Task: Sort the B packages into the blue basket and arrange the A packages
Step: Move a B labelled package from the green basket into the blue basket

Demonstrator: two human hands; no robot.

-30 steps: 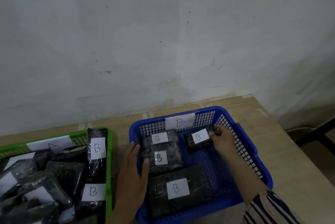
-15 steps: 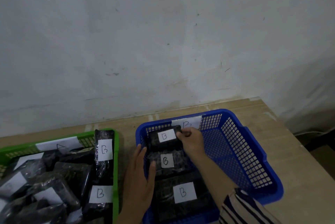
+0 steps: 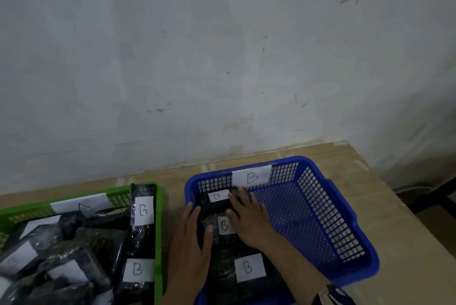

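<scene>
Now the blue basket [image 3: 328, 221] sits on the table [image 3: 385, 206] with three B packs in a row down its left side, and the green basket [image 3: 158, 218] still has two B packs [image 3: 144, 216] standing by its right wall. The left hand [image 3: 191, 253] lies flat and open on the blue rim, and the right hand [image 3: 249, 218] presses loose fingers on the top pack [image 3: 217, 200], which lies flat at the far left corner, long side going left to right. I think this pack could slide or tip off the pack [image 3: 223, 227] under it if the hand lifts too fast.

Wooden table [image 3: 385, 208], blue basket [image 3: 328, 225], green basket [image 3: 158, 230] beside it
</scene>
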